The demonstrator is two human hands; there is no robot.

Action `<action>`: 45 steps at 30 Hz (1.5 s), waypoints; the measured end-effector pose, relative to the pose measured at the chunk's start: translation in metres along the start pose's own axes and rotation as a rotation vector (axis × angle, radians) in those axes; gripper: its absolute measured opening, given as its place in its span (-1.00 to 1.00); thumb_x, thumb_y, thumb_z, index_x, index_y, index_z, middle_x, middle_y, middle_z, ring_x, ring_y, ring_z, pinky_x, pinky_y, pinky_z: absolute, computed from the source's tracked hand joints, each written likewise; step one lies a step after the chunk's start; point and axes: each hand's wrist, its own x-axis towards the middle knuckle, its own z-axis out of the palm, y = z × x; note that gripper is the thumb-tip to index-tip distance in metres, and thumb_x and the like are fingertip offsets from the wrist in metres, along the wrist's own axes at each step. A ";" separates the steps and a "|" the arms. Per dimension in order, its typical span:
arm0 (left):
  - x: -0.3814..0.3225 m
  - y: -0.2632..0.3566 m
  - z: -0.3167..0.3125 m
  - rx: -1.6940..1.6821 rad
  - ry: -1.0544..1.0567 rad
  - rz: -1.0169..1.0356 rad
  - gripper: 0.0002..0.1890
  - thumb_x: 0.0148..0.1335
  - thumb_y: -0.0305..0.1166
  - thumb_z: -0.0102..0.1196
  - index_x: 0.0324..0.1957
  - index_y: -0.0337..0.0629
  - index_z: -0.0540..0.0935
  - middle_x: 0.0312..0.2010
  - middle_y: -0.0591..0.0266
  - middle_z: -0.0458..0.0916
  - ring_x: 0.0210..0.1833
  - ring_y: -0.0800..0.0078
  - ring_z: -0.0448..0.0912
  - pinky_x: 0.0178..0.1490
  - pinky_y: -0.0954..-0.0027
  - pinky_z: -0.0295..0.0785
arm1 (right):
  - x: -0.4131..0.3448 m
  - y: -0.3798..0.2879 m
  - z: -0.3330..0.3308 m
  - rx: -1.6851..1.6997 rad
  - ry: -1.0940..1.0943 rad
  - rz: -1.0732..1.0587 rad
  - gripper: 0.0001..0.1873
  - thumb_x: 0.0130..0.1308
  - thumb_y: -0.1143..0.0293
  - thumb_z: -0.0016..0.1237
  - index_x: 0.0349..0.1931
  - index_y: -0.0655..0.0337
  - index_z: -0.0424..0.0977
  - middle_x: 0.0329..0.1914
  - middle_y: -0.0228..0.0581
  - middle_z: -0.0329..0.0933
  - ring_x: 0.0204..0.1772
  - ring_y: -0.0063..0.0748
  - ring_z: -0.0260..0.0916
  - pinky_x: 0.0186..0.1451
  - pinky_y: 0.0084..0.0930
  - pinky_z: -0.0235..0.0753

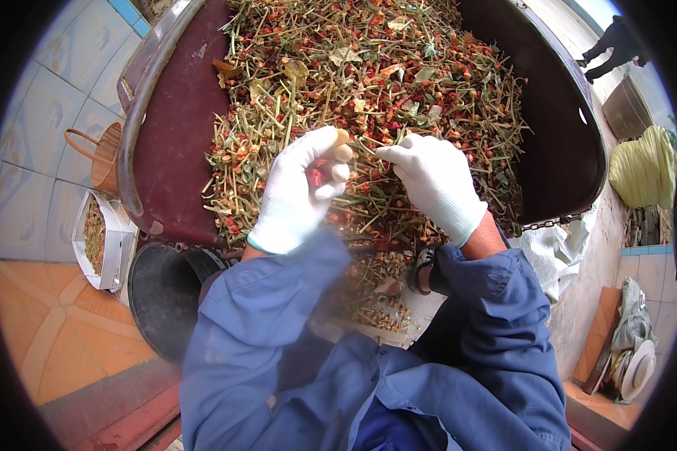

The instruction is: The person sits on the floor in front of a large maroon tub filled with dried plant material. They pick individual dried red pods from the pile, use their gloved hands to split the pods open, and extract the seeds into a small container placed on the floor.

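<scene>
A heap of cut plant stems, dry leaves and small red and orange pieces [372, 73] fills a dark red metal cart bed [175, 129]. My left hand [302, 186], in a white glove with yellowed fingertips, is curled palm-up over the near part of the heap, with red pieces [316, 173] in its palm. To its right, my right hand [437, 180], gloved in white too, has thumb and forefinger pinched together near a thin stem; whether it grips the stem cannot be told. The hands are apart. More plant bits [381, 293] lie on the ground below the cart's near edge.
At left are a wicker basket [106, 158], a white box of plant bits [121, 242] and a black bucket [166, 293]. A white sack [550, 253] and a chain [547, 223] are at right. Beyond stand a large tub [628, 107], yellow cloth [643, 166] and another person [615, 48].
</scene>
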 end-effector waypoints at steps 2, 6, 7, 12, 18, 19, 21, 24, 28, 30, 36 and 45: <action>0.001 -0.001 -0.003 -0.006 -0.030 -0.005 -0.79 0.37 -0.33 0.07 -0.15 -0.31 0.59 -0.38 0.22 0.60 -0.44 0.56 0.51 -0.57 0.64 0.28 | 0.000 0.001 0.002 0.003 -0.009 -0.005 -0.83 0.08 0.49 0.03 -0.33 0.01 0.61 -0.37 -0.25 0.51 -0.29 -0.16 0.54 -0.26 -0.27 0.51; 0.000 0.001 -0.001 -0.010 0.001 -0.014 -0.78 0.41 -0.34 0.01 -0.12 -0.33 0.57 -0.36 0.20 0.58 -0.46 0.55 0.46 -0.60 0.62 0.25 | 0.000 0.005 0.007 -0.033 -0.082 0.041 -0.86 0.15 0.33 0.09 -0.28 -0.02 0.64 -0.36 -0.30 0.49 -0.23 -0.18 0.51 -0.18 -0.26 0.50; 0.000 0.001 0.000 -0.011 0.020 -0.016 -0.77 0.43 -0.34 -0.02 -0.10 -0.33 0.57 -0.36 0.20 0.58 -0.47 0.54 0.43 -0.62 0.61 0.22 | 0.000 0.005 0.007 -0.023 -0.063 0.028 -0.86 0.11 0.39 0.08 -0.31 -0.02 0.64 -0.37 -0.28 0.49 -0.25 -0.18 0.52 -0.21 -0.27 0.50; -0.001 0.003 -0.001 -0.013 0.031 -0.017 -0.78 0.42 -0.35 0.00 -0.11 -0.33 0.57 -0.36 0.20 0.58 -0.47 0.54 0.44 -0.62 0.61 0.23 | -0.001 0.008 -0.010 -0.054 -0.086 0.046 -0.89 0.13 0.40 0.08 -0.34 -0.01 0.66 -0.36 -0.31 0.49 -0.22 -0.18 0.51 -0.15 -0.27 0.49; 0.000 0.001 -0.003 -0.011 0.042 -0.022 -0.78 0.41 -0.35 0.02 -0.11 -0.34 0.57 -0.36 0.19 0.58 -0.45 0.52 0.47 -0.62 0.61 0.23 | -0.006 0.020 -0.019 -0.135 -0.001 0.139 -0.78 0.13 0.55 -0.03 -0.36 0.03 0.67 -0.31 -0.29 0.54 -0.19 -0.16 0.53 -0.12 -0.27 0.52; 0.000 0.001 -0.003 -0.001 0.049 -0.022 -0.78 0.41 -0.35 0.02 -0.11 -0.34 0.57 -0.36 0.19 0.58 -0.45 0.52 0.47 -0.62 0.61 0.23 | -0.005 0.018 -0.019 -0.135 -0.005 0.148 -0.78 0.13 0.56 -0.04 -0.36 0.04 0.67 -0.31 -0.28 0.54 -0.20 -0.16 0.53 -0.13 -0.27 0.52; 0.000 0.000 -0.002 -0.003 0.048 -0.026 -0.77 0.40 -0.35 0.03 -0.10 -0.35 0.57 -0.36 0.19 0.58 -0.44 0.50 0.47 -0.62 0.61 0.23 | -0.004 0.016 -0.022 -0.138 -0.012 0.169 -0.79 0.13 0.56 -0.05 -0.36 0.06 0.66 -0.31 -0.26 0.54 -0.22 -0.15 0.54 -0.14 -0.27 0.52; 0.001 -0.001 -0.001 -0.006 0.057 -0.038 -0.77 0.39 -0.35 0.04 -0.10 -0.35 0.58 -0.37 0.18 0.58 -0.44 0.48 0.47 -0.62 0.61 0.23 | -0.004 0.019 -0.025 0.094 0.030 0.194 -0.81 0.17 0.56 -0.07 -0.34 0.12 0.64 -0.34 -0.22 0.54 -0.23 -0.12 0.54 -0.14 -0.28 0.52; 0.002 -0.003 0.000 0.007 0.067 -0.041 -0.77 0.38 -0.35 0.05 -0.11 -0.36 0.58 -0.37 0.18 0.57 -0.44 0.48 0.47 -0.62 0.60 0.23 | -0.001 0.027 -0.015 0.193 0.269 0.210 -0.84 0.17 0.55 -0.04 -0.36 0.08 0.61 -0.39 -0.22 0.52 -0.26 -0.11 0.54 -0.19 -0.26 0.52; 0.003 -0.005 -0.002 0.012 0.044 -0.039 -0.77 0.39 -0.35 0.05 -0.11 -0.36 0.57 -0.36 0.18 0.57 -0.44 0.48 0.47 -0.62 0.60 0.23 | 0.002 0.026 -0.015 0.135 0.254 0.177 -0.83 0.17 0.55 -0.03 -0.30 0.08 0.61 -0.34 -0.21 0.53 -0.22 -0.11 0.53 -0.17 -0.25 0.53; 0.003 -0.003 -0.002 0.004 0.047 -0.041 -0.77 0.39 -0.36 0.04 -0.11 -0.36 0.57 -0.36 0.17 0.58 -0.43 0.48 0.47 -0.61 0.61 0.24 | -0.001 0.022 -0.006 0.069 0.125 -0.008 -0.84 0.05 0.53 0.02 -0.39 0.08 0.63 -0.30 -0.23 0.55 -0.18 -0.09 0.52 -0.15 -0.21 0.52; 0.000 -0.002 -0.002 0.023 0.007 -0.036 -0.79 0.36 -0.33 0.06 -0.13 -0.30 0.58 -0.37 0.23 0.59 -0.42 0.55 0.50 -0.55 0.63 0.27 | -0.003 0.037 -0.025 0.048 0.068 0.228 -0.81 0.15 0.60 -0.11 -0.42 0.15 0.60 -0.33 -0.27 0.59 -0.22 -0.13 0.56 -0.12 -0.32 0.53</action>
